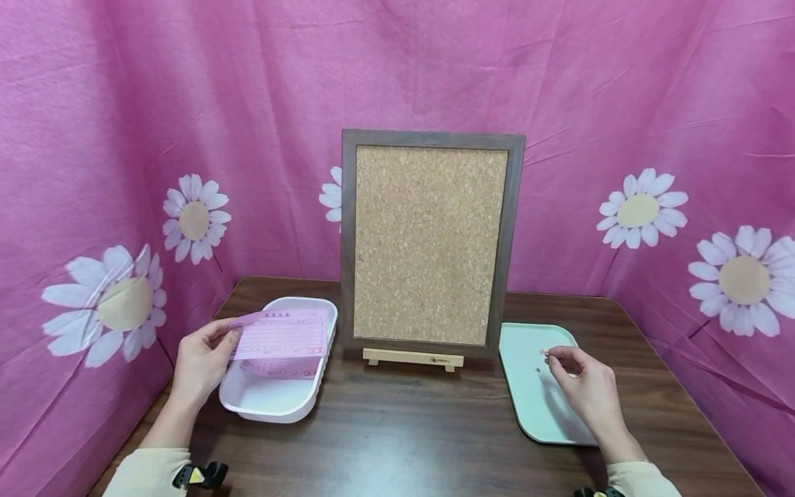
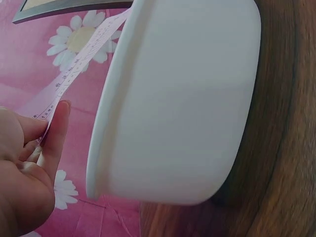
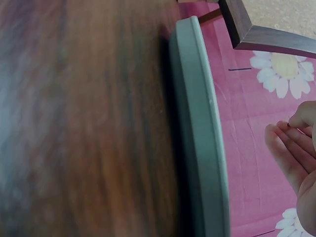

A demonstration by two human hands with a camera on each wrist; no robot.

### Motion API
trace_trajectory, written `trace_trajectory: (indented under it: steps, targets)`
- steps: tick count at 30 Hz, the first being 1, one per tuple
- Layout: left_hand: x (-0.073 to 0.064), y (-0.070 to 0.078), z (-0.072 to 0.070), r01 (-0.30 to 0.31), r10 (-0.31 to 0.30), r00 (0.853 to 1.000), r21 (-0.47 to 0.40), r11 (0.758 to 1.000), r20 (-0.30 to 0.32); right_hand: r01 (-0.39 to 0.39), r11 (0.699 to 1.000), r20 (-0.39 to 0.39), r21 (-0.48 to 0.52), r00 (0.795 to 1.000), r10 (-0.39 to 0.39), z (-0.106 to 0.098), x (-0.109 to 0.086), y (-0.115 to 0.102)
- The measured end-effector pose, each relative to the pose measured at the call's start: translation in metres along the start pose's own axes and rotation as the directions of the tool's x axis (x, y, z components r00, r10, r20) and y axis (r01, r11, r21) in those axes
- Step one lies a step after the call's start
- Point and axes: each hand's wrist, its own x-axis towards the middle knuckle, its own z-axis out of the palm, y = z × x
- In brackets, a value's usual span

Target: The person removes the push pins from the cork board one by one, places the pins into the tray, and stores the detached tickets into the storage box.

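My left hand [image 1: 201,359] pinches a thin pink receipt slip [image 1: 279,334] by its left end, between thumb and fingers. The slip, printed with lines and a red box, hangs over the white plastic basket [image 1: 273,407]. Inside the basket, another pink slip [image 1: 282,368] lies partly hidden under the held one. Over the pale green tray [image 1: 528,414] is my right hand [image 1: 586,383], thumb and index finger pinching a tiny reddish pin [image 1: 544,353]. Its shape is mostly covered by the fingertips. One small dark bit [image 1: 537,370] shows on the tray below.
A cork board [image 1: 431,245] in a dark wooden frame stands upright between basket and tray. A small light wooden easel [image 1: 413,357] supports it on the brown wood-grain table [image 1: 385,435]. Behind hangs a pink curtain [image 1: 435,62] with large white daisies.
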Motion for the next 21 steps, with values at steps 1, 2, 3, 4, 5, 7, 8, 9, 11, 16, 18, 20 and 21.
trace_trajectory:
  steps: [1, 2, 3, 4, 5, 7, 8, 9, 11, 16, 18, 20, 21]
  targets:
    - [0.000, -0.001, -0.001, -0.002, 0.002, 1.000, 0.001, 1.000, -0.001, -0.001, 1.000, 0.000, 0.001, 1.000, 0.001, 0.000, -0.001, 0.001]
    - [0.000, -0.002, -0.002, -0.005, 0.005, 1.000, 0.005, 1.000, -0.003, -0.001, 1.000, 0.002, 0.002, 1.000, 0.001, -0.001, -0.001, 0.002]
    - [0.000, -0.003, -0.003, -0.006, 0.006, 1.000, 0.010, 1.000, -0.008, 0.000, 1.000, 0.005, 0.000, 1.000, 0.000, -0.001, -0.002, 0.003]
    - [-0.001, -0.004, -0.004, -0.009, 0.010, 1.000, 0.018, 1.000, -0.012, 0.001, 1.000, 0.011, -0.001, 1.000, -0.001, -0.001, -0.002, 0.004]
    - [-0.001, -0.005, -0.006, -0.013, 0.013, 1.000, 0.026, 1.000, -0.016, 0.003, 1.000, 0.018, -0.003, 1.000, -0.003, -0.001, -0.003, 0.004]
    - [-0.001, -0.008, -0.008, -0.018, 0.019, 1.000, 0.035, 0.999, -0.017, 0.012, 1.000, 0.033, -0.015, 0.999, -0.012, -0.002, -0.003, 0.005]
    - [-0.001, -0.009, -0.009, -0.023, 0.023, 1.000, 0.047, 0.999, -0.014, 0.016, 1.000, 0.041, -0.023, 0.999, -0.015, -0.002, -0.003, 0.006]
    - [-0.001, -0.011, -0.010, -0.026, 0.026, 1.000, 0.055, 0.998, -0.007, 0.020, 0.999, 0.048, -0.031, 0.999, -0.018, -0.003, -0.003, 0.006]
    - [-0.001, -0.013, -0.012, -0.035, 0.034, 0.999, 0.077, 0.996, 0.013, 0.024, 0.999, 0.059, -0.045, 0.998, -0.021, -0.003, -0.002, 0.006]
    - [-0.003, -0.017, -0.015, -0.047, 0.040, 0.998, 0.143, 0.989, 0.051, 0.021, 0.998, 0.091, -0.065, 0.996, -0.015, -0.005, -0.003, 0.007]
    - [-0.004, -0.017, -0.016, -0.052, 0.042, 0.997, 0.170, 0.984, 0.064, 0.014, 0.997, 0.108, -0.076, 0.994, -0.005, -0.005, -0.004, 0.008]
    - [-0.005, -0.017, -0.017, -0.063, 0.046, 0.995, 0.198, 0.978, 0.088, 0.009, 0.995, 0.128, -0.095, 0.992, 0.004, -0.006, -0.005, 0.009]
    - [-0.006, -0.016, -0.017, -0.071, 0.050, 0.993, 0.209, 0.975, 0.102, 0.005, 0.995, 0.139, -0.104, 0.990, 0.009, -0.006, -0.006, 0.010]
